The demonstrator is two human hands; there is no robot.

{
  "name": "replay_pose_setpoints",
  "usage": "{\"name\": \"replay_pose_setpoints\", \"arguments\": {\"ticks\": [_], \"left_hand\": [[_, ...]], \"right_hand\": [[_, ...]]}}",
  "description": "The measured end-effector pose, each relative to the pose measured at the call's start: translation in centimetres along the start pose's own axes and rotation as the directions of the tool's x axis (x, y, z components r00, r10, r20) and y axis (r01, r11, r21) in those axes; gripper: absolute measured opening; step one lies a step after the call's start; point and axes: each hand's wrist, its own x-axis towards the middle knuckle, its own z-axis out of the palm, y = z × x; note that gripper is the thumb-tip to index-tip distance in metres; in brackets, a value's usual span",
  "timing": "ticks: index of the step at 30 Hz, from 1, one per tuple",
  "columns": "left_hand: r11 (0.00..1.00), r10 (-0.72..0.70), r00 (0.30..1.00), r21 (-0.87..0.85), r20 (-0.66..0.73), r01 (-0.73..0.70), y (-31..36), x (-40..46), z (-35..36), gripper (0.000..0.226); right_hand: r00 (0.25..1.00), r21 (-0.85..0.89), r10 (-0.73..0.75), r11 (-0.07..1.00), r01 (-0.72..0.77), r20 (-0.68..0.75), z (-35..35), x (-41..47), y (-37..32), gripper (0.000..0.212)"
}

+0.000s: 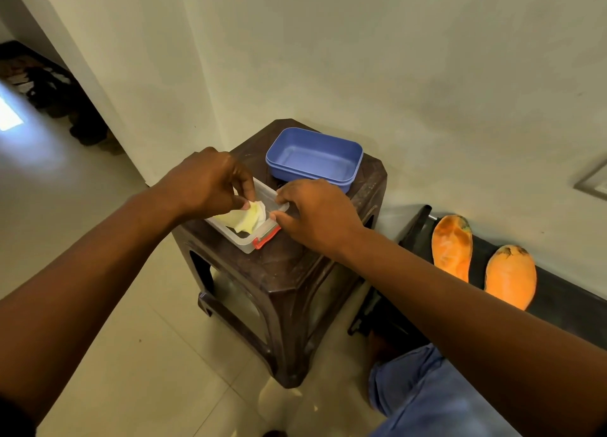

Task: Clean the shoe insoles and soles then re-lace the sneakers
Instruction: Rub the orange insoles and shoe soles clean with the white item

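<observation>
A clear plastic container [244, 242] with a red clip stands on the near part of a dark brown stool [295, 279]. My left hand [210, 182] pinches a pale yellow cloth [248, 218] that lies in the container. My right hand [317, 216] grips the container's right rim, thumb on the near side. Two orange insoles [452, 246] [509, 275] lie side by side on a black bench at the right. No sneakers or laces are in view.
A blue tub [313, 157] stands at the stool's far side, near the wall. The black bench [565, 302] runs along the wall to the right. My knee in blue jeans [427, 394] is at the bottom. Pale floor tiles spread to the left.
</observation>
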Motion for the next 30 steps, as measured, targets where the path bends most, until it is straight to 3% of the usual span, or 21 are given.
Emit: {"name": "replay_pose_setpoints", "arguments": {"ticks": [7,12,18,22,26,30], "left_hand": [[0.994,0.063,0.995,-0.094,0.084,-0.055,0.1,-0.4,0.7,0.016],[0.993,0.031,0.996,-0.116,0.086,-0.021,-0.1,-0.2,0.8,0.020],[0.986,0.086,0.987,-0.127,-0.138,-0.104,0.2,-1.0,-1.1,0.015],[0.959,0.129,0.963,-0.219,-0.236,-0.182,1.8,-1.2,-3.0,0.013],[0.918,0.103,0.934,-0.329,-0.341,-0.221,4.4,-1.5,-4.3,0.015],[0.878,0.053,0.917,-0.419,-0.395,-0.231,7.7,-1.3,-4.8,0.017]], "right_hand": [[0.999,-0.027,0.029,0.999,-0.028,0.025,-0.4,0.3,-0.4,0.041],[0.999,-0.021,0.032,0.999,-0.031,0.033,-0.3,0.5,-0.4,0.040],[0.999,0.003,0.029,1.000,-0.029,0.018,0.0,0.8,-0.6,0.039],[0.993,0.181,0.068,0.982,-0.049,-0.097,-0.6,0.8,-1.6,0.040],[0.965,0.525,0.236,0.839,-0.143,-0.113,-3.4,0.5,-2.8,0.045],[0.922,0.809,0.385,0.531,-0.251,0.034,-6.8,-0.7,-2.7,0.043]]}}
